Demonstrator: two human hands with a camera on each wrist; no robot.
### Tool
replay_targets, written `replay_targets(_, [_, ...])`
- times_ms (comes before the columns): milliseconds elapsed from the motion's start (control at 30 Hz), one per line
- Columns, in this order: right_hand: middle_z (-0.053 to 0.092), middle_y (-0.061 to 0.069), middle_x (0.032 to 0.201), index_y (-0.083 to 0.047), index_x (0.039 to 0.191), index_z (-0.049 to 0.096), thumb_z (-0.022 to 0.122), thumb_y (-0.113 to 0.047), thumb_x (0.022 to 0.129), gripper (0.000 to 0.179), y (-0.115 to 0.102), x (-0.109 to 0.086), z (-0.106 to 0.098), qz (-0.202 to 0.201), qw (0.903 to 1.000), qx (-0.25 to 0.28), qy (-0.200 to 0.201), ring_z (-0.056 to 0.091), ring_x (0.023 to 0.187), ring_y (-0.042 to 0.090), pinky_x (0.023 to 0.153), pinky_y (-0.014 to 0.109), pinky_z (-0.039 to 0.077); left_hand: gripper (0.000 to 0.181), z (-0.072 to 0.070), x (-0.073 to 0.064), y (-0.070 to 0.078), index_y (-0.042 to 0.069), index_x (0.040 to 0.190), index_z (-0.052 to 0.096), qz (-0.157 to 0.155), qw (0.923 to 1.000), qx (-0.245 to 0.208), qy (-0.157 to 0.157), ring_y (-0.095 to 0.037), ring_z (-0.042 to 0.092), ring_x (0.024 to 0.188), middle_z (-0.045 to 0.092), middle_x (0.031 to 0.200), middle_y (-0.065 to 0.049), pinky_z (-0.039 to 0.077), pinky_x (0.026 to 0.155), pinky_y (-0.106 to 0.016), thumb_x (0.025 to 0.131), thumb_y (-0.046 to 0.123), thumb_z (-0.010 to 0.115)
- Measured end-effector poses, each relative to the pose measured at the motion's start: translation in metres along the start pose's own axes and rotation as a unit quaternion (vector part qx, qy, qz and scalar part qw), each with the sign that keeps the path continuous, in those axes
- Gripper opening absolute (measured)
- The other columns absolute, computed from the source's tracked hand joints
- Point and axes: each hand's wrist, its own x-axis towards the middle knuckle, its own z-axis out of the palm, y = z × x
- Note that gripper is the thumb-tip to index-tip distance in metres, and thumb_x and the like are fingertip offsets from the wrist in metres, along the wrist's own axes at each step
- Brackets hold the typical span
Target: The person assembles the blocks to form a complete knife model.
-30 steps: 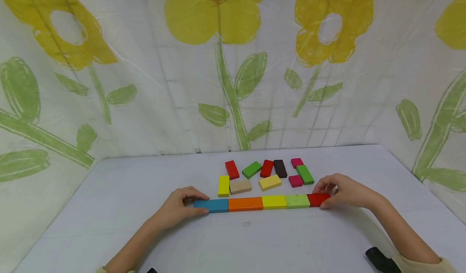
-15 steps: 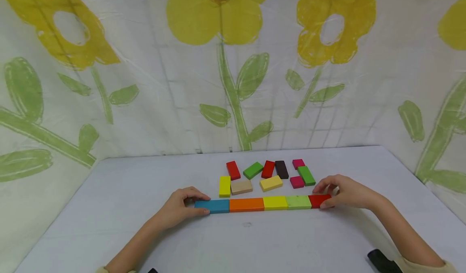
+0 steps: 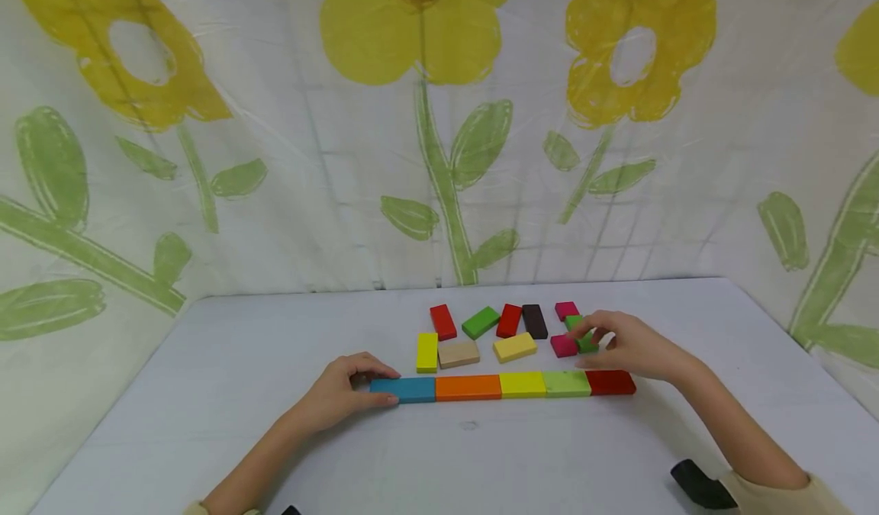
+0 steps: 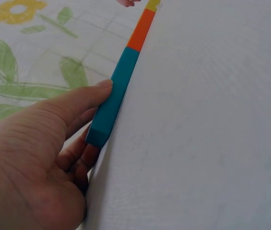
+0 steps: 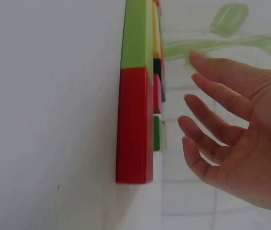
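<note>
A straight row of blocks lies end to end on the white table: blue (image 3: 413,390), orange (image 3: 468,387), yellow (image 3: 523,384), light green (image 3: 568,384) and red (image 3: 613,382). At the row's left end my left hand (image 3: 341,387) pinches the blue block between thumb and fingers. My right hand (image 3: 635,347) is over the far side of the red block, holding nothing, its fingers bent loosely and spread. Its fingertips are near a magenta block (image 3: 564,346) and partly hide a green block (image 3: 588,344). The right wrist view shows this hand (image 5: 241,120) apart from the red block (image 5: 135,124).
Behind the row lie loose blocks: red (image 3: 442,322), green (image 3: 480,322), another red (image 3: 509,321), dark brown (image 3: 535,322), small magenta (image 3: 566,310), yellow (image 3: 427,352), tan (image 3: 458,354) and pale yellow (image 3: 515,347). A flower-printed curtain (image 3: 330,194) hangs behind the table.
My right hand has let go of the red block and moved left and away from me, toward the magenta and green blocks. The left hand stays on the blue block.
</note>
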Motion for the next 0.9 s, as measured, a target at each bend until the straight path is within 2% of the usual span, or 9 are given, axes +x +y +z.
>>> replay_targets(167, [0.071, 0.014, 0.116, 0.0, 0.124, 0.071, 0.084, -0.014, 0.09, 0.039, -0.016, 0.016, 0.009, -0.032, 0.9994, 0.008, 0.005, 0.06, 0.101, 0.026, 0.076, 0.024, 0.057, 0.027, 0.0, 0.0, -0.001, 0.011, 0.115, 0.081, 0.002, 1.0, -0.001, 0.002, -0.016, 0.059, 0.1, 0.073, 0.111, -0.003, 0.05, 0.084, -0.023, 0.09, 0.02, 0.085])
replay_targets(367, [0.07, 0.017, 0.118, 0.0, 0.123, 0.071, 0.083, -0.013, 0.091, 0.036, -0.036, 0.04, 0.023, -0.067, 0.9977, 0.015, -0.003, 0.06, 0.101, 0.029, 0.079, 0.025, 0.056, 0.027, 0.001, 0.0, -0.001, 0.011, 0.114, 0.081, 0.003, 1.0, 0.0, 0.003, -0.016, 0.058, 0.098, 0.074, 0.11, -0.003, 0.049, 0.082, -0.022, 0.09, 0.02, 0.086])
replay_targets(533, [0.07, 0.017, 0.115, 0.001, 0.123, 0.071, 0.083, -0.012, 0.09, 0.037, -0.052, 0.061, 0.037, -0.077, 0.9967, 0.023, -0.014, 0.059, 0.095, 0.028, 0.076, 0.027, 0.053, 0.027, 0.0, 0.0, 0.001, 0.01, 0.115, 0.081, -0.002, 1.0, -0.001, 0.001, -0.019, 0.058, 0.099, 0.074, 0.111, -0.004, 0.05, 0.083, -0.023, 0.09, 0.02, 0.085])
replay_targets(733, [0.071, 0.015, 0.127, -0.002, 0.127, 0.071, 0.082, -0.012, 0.091, 0.039, -0.069, 0.084, 0.054, -0.079, 0.9957, 0.035, -0.033, 0.061, 0.107, 0.033, 0.085, 0.03, 0.055, 0.027, 0.0, 0.0, 0.001, 0.01, 0.115, 0.08, -0.003, 1.0, 0.0, 0.0, -0.019, 0.058, 0.101, 0.074, 0.111, -0.003, 0.05, 0.084, -0.023, 0.091, 0.02, 0.085])
replay_targets(900, [0.07, 0.015, 0.131, -0.003, 0.13, 0.071, 0.083, -0.012, 0.091, 0.042, -0.081, 0.098, 0.065, -0.074, 0.9946, 0.047, -0.056, 0.062, 0.112, 0.031, 0.089, 0.032, 0.058, 0.027, 0.0, 0.0, 0.0, 0.01, 0.115, 0.081, 0.003, 1.0, -0.005, -0.001, -0.018, 0.059, 0.099, 0.074, 0.111, -0.004, 0.05, 0.083, -0.022, 0.09, 0.02, 0.085])
